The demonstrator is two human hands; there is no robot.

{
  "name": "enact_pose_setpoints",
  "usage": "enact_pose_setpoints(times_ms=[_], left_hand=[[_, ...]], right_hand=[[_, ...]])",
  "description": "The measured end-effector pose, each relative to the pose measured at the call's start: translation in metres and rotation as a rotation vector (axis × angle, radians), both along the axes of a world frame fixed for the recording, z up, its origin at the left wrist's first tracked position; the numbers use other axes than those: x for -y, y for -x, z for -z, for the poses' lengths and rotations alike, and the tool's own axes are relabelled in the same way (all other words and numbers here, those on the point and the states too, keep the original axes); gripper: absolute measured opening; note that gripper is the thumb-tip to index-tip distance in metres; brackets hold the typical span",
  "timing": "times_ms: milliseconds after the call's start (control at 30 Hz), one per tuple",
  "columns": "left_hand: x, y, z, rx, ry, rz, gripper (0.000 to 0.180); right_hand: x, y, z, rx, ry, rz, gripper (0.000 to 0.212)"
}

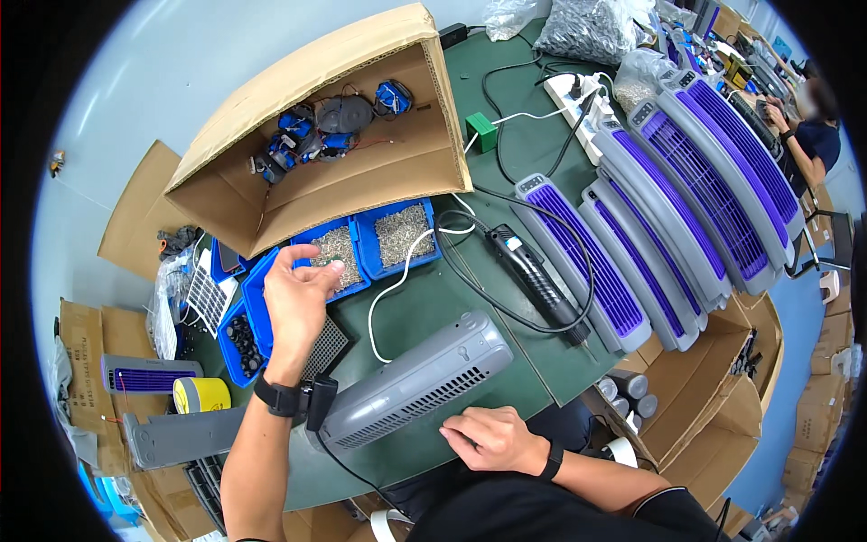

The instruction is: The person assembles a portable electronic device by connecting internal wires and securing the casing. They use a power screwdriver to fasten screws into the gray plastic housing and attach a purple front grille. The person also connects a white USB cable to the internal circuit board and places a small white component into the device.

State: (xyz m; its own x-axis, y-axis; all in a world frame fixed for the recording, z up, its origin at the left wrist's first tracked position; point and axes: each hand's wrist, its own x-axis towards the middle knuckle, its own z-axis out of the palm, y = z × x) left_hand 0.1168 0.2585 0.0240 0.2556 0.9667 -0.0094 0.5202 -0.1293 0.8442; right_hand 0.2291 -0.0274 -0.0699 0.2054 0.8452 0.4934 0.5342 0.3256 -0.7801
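My left hand (298, 294) is over a blue bin of small silver screws (337, 246), its fingers drawn together in a pinch. Whatever sits between the fingertips is too small to make out. Below it, a grey slatted housing (415, 379) lies across the green table, its vent slots toward me. My right hand (495, 440) is beside the housing's near edge, fingers curled under, the palm hidden. A black electric screwdriver (533, 271) with a cable lies beyond the housing.
A second screw bin (404, 237) adjoins the first. A bin of black parts (242, 348) stands at left. An open carton (316, 181) holds blue-and-grey motors. Several grey-and-purple units (587, 253) line the right. Another person (804, 135) sits far right. A yellow-labelled roll (202, 395) stands at left.
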Motion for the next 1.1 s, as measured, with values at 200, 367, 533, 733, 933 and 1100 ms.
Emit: enact_pose_setpoints(times_ms=[200, 367, 533, 733, 933, 1100], left_hand=[[-0.007, 0.001, 0.008, 0.017, 0.040, 0.016, 0.034], [0.047, -0.026, -0.002, 0.124, 0.395, 0.191, 0.038], [0.087, -0.061, -0.007, 0.129, 0.757, 0.261, 0.040], [0.096, -0.065, -0.002, 0.089, 0.651, 0.284, 0.039], [0.102, -0.059, 0.000, 0.014, 0.544, 0.312, 0.047], [0.108, -0.055, 0.008, -0.076, 0.385, 0.407, 0.048]], right_hand=[[0.000, -0.001, 0.000, 0.017, 0.005, 0.018, 0.011], [-0.001, 0.001, -0.003, 0.005, 0.018, -0.001, 0.011], [-0.001, 0.000, -0.003, 0.014, 0.026, 0.007, 0.011], [-0.001, 0.000, -0.002, -0.004, 0.025, -0.001, 0.011], [-0.001, 0.000, -0.004, -0.015, 0.014, -0.023, 0.012], [0.000, 0.000, -0.002, -0.026, 0.009, -0.015, 0.013]])
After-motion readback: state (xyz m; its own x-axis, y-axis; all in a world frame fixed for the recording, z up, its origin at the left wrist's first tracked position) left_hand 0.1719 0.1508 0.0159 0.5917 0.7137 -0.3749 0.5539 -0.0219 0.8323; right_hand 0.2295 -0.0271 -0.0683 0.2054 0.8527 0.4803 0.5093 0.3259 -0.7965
